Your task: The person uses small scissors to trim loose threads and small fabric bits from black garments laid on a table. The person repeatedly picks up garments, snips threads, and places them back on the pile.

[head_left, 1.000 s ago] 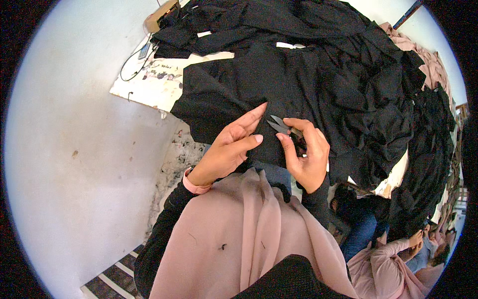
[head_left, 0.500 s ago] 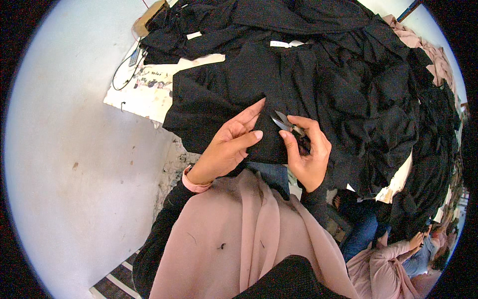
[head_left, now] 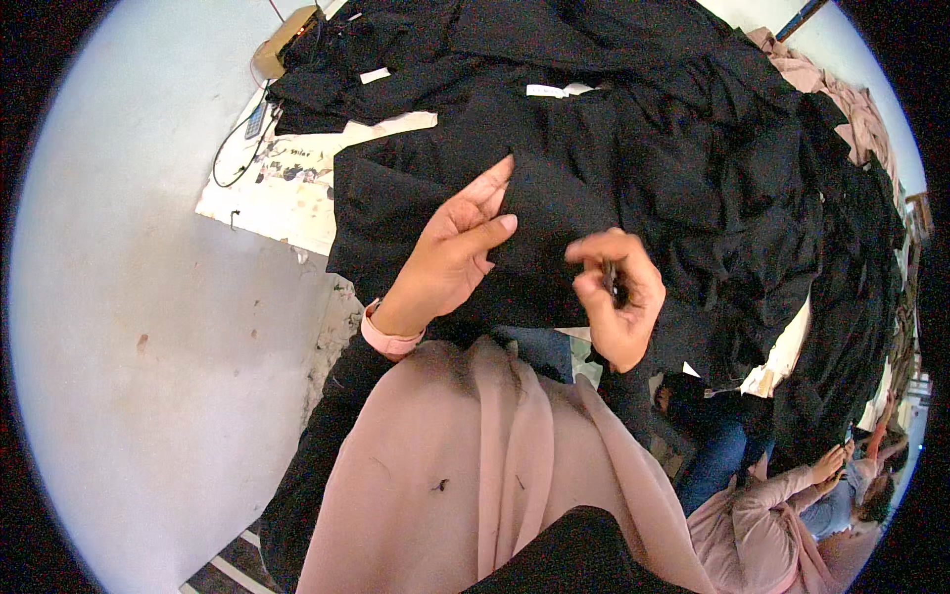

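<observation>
A black garment (head_left: 554, 287) with a small white label at its top edge is spread out before me. My left hand (head_left: 450, 243), a pink band at its wrist, lies against the garment with fingers stretched out and the thumb apart. A raised fold of black cloth meets its fingertips; whether any cloth is pinched between the fingers is hidden. To the right, my right hand (head_left: 628, 302) is curled around thread snips (head_left: 616, 282). Most of the snips is hidden in the palm, and the blades are blurred or out of sight.
Heaped black cloth (head_left: 712, 188) covers the table around the garment. A stained white table corner (head_left: 297, 198) shows at left, with a cable (head_left: 226, 178) and a yellowish box (head_left: 282, 48) behind. Another person's pink sleeve (head_left: 762, 530) is at lower right.
My left hand has moved slightly up and left along the cloth, raising a fold at its fingertips. My right hand has drawn a little right, and the snips' blades no longer show clearly.
</observation>
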{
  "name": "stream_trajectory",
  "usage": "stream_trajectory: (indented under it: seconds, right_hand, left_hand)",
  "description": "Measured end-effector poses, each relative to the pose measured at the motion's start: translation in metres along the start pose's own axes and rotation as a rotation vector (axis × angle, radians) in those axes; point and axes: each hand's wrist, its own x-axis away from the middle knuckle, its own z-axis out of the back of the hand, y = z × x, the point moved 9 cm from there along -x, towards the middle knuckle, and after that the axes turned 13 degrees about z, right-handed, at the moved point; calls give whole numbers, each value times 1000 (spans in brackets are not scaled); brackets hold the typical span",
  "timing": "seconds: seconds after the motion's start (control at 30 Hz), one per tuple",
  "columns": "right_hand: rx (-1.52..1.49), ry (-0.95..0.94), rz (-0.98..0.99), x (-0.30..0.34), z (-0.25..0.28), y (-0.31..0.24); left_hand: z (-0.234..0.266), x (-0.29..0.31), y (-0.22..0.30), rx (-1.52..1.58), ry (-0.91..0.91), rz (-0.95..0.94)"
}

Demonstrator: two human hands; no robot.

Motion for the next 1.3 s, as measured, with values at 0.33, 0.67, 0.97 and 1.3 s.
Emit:
stream_trajectory:
  seconds: [0.33, 0.67, 0.97, 1.3]
  right_hand:
    - [634, -270, 216, 1, -18, -21]
    - [647, -316, 201, 3, -21, -16]
    - [556, -233, 198, 3, -16, -8]
    - [35, 68, -243, 13, 2, 53]
  left_hand:
    - [-14, -1, 13, -22, -55, -54]
    - [-17, -4, 10, 8, -76, -34]
    - [-10, -11, 3, 49, -92, -16]
    - [-38, 9, 25, -947, -19, -290]
